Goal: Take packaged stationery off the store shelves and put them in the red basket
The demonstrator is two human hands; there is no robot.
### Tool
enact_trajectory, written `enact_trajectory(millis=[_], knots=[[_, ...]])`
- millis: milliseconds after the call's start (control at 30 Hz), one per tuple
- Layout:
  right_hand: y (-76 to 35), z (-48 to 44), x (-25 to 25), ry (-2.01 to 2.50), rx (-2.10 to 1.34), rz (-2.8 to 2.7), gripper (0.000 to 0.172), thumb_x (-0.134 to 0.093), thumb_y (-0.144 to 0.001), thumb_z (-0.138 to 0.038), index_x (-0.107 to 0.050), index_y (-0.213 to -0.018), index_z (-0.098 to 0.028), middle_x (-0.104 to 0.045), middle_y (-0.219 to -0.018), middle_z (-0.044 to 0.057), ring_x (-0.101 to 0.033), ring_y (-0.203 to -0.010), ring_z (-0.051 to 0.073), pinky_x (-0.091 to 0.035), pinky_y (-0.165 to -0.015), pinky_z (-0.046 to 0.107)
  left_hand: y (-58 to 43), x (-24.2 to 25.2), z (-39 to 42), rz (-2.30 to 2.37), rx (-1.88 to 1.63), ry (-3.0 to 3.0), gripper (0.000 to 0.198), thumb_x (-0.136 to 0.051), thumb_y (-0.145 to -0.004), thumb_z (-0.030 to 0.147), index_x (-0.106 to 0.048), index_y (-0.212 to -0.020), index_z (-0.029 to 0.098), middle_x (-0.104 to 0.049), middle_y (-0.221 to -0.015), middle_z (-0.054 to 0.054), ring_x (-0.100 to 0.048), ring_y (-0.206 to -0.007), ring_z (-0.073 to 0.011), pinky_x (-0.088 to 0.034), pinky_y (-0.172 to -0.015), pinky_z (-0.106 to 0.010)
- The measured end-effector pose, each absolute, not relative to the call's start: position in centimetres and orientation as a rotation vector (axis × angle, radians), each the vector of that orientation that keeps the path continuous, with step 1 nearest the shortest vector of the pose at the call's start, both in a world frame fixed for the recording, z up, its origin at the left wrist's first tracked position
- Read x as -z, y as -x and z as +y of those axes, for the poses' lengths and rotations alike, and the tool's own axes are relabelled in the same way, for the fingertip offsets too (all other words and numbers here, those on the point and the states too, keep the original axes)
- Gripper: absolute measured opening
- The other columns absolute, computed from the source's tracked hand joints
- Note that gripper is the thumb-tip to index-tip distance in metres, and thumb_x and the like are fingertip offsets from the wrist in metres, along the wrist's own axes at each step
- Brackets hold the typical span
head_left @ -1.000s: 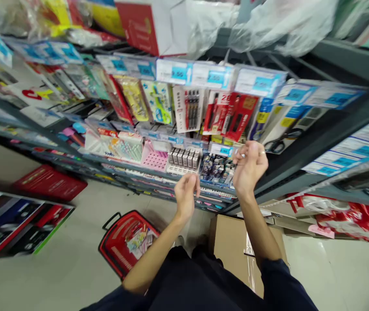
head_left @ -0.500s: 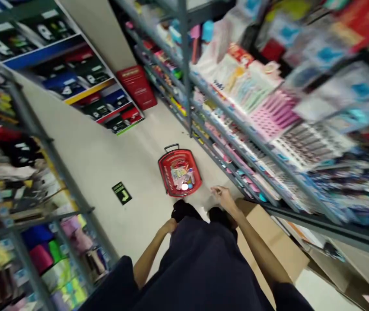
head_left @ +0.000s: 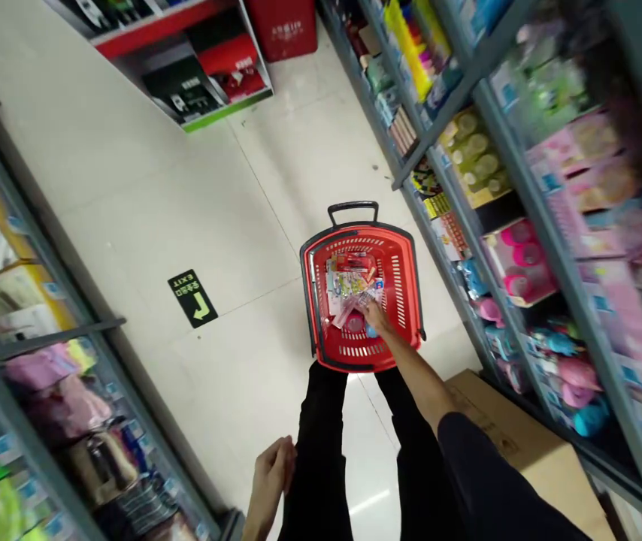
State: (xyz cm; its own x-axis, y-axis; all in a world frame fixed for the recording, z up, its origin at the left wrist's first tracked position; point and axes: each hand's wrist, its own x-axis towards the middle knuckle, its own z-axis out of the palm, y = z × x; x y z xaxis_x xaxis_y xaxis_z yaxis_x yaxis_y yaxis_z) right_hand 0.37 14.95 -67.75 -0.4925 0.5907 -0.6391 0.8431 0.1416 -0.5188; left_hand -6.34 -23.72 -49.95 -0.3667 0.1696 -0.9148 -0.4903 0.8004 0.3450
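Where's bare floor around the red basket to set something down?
Bare tiles lie left of the red basket, across to the exit sign, and beyond its handle up the aisle. Tight: the strip between basket and right-hand shelving, with the cardboard box close by. Inside, packets crowd the middle under the right hand.

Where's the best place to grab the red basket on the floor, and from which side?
Take the black handle, the loop that sticks out past the far end of the red basket. Come from above, over the far rim: the bar lies crosswise and free, while packets lie inside, where the right hand reaches.
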Motion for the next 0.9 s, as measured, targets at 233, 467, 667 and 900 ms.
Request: enact_trajectory(millis=[233,467,667,900], knots=[[10.3,24.1,85.3,-1.236,1.294,2.371,0.057,-0.066,-0.082,-0.006,-0.051,-0.136,0.003,-0.047,-0.152,0.028,-0.037,-0.145,0.024,-0.016,-0.124,0.039,8.5,57.3,-22.1,2.030,-0.873,0.580,0.046,-0.070,-0.075,0.062,-0.056,-0.064,0.019,-0.046,-0.059,0.003,-0.039,-0.051,-0.0097,-0.030,-0.047,-0.021],[8.6,19.8,82.7,-1.328,1.225,2.351,0.060,-0.079,-0.070,-0.012,-0.057,-0.124,0.003,-0.047,-0.146,0.033,-0.039,-0.141,0.033,-0.022,-0.122,0.045,9.9,55.6,-21.5,2.014,-0.806,0.481,0.042,-0.065,-0.082,0.059,-0.063,-0.074,0.018,-0.047,-0.052,0.005,-0.035,-0.045,-0.0091,-0.030,-0.047,-0.022],[2.8,10.1,61.6,-1.645,1.607,1.975,0.086,-0.078,-0.076,-0.039,-0.034,-0.145,-0.012,-0.067,-0.123,0.018,-0.066,-0.110,0.029,-0.053,-0.096,0.042,10.6,49.4,-12.0,1.869,-1.034,0.138,0.044,-0.065,-0.086,0.057,-0.071,-0.104,0.017,-0.074,-0.106,-0.009,-0.068,-0.094,-0.0223,-0.054,-0.082,-0.031],[-8.0,-1.3,31.3,-2.046,1.947,2.114,0.080,-0.080,-0.073,-0.034,-0.045,-0.145,-0.039,-0.063,-0.139,0.006,-0.062,-0.128,0.034,-0.049,-0.109,0.053,5.5,29.2,-2.5,1.472,-1.027,-0.403,0.057,-0.068,-0.082,0.063,-0.074,-0.112,0.015,-0.077,-0.106,-0.012,-0.070,-0.106,-0.0317,-0.054,-0.095,-0.040]])
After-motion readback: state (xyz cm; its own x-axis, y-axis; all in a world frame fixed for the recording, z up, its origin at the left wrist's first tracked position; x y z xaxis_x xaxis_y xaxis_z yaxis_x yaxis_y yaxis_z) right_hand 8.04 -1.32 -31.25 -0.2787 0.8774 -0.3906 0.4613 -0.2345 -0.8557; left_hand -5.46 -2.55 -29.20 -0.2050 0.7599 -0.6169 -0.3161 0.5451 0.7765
